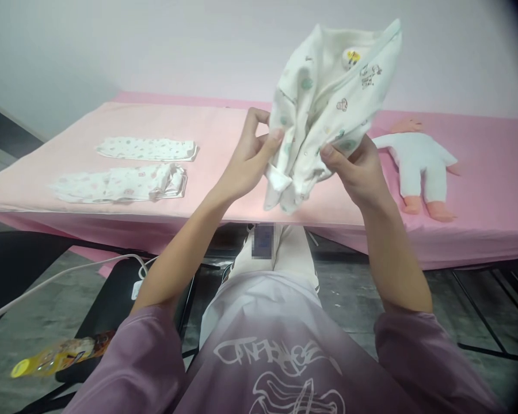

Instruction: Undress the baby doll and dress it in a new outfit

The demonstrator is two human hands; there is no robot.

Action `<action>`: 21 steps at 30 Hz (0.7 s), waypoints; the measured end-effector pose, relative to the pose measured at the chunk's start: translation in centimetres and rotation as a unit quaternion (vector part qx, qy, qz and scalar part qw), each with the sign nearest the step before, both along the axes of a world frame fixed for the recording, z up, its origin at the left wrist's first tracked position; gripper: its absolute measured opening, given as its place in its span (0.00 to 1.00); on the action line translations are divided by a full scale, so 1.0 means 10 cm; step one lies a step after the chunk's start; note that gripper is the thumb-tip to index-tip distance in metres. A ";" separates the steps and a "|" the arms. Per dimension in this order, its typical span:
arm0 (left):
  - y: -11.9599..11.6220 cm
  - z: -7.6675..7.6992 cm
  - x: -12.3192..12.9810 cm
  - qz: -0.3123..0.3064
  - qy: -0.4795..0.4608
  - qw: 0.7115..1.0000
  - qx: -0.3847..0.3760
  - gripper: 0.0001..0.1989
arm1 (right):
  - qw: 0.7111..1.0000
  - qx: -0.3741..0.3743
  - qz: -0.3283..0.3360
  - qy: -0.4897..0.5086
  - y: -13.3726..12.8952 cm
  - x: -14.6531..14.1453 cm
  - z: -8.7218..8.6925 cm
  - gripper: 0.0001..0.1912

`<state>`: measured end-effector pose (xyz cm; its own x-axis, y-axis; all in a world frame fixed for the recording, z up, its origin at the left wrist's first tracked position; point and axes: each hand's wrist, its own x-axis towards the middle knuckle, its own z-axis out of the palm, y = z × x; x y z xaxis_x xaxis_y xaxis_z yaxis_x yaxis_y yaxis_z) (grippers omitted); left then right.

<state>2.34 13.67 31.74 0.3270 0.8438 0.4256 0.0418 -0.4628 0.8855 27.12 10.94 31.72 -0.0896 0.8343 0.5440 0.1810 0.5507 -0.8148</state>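
Note:
A white baby garment (328, 109) with small green and brown animal prints hangs bunched above the table. My left hand (256, 146) pinches its left side between thumb and fingers. On the other side, my right hand (354, 167) grips the cloth, the thumb in front and the fingers partly hidden behind. The garment's top edge stands up and folds open, showing a yellow print inside. Its lower ends dangle loosely between my wrists.
Two folded printed baby clothes (147, 148) (125, 184) lie at the left of the pink-covered table (216, 126). A doll in white clothing (421, 158) lies at the right. Below left are a black chair (107, 299), a white cable (69, 270) and a yellow-capped bottle (47, 357).

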 end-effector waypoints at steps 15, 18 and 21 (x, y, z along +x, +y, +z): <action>2.62 -0.45 -1.08 0.172 0.409 0.876 -0.190 0.25 | 0.863 -0.330 -0.115 -0.366 2.27 1.17 -0.40 0.32; 2.95 -0.73 -1.25 0.128 0.430 0.864 -0.230 0.32 | 0.855 -0.380 -0.059 -0.347 2.52 1.39 -0.77 0.29; 3.01 -0.76 -1.39 0.077 0.393 0.882 -0.248 0.38 | 0.878 -0.387 -0.068 -0.272 2.52 1.47 -1.02 0.32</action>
<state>-11.61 43.75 24.11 0.2222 0.9227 -0.3149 0.7609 0.0378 0.6477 41.83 36.10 21.55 -0.0304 0.9583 -0.2842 0.6811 -0.1883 -0.7076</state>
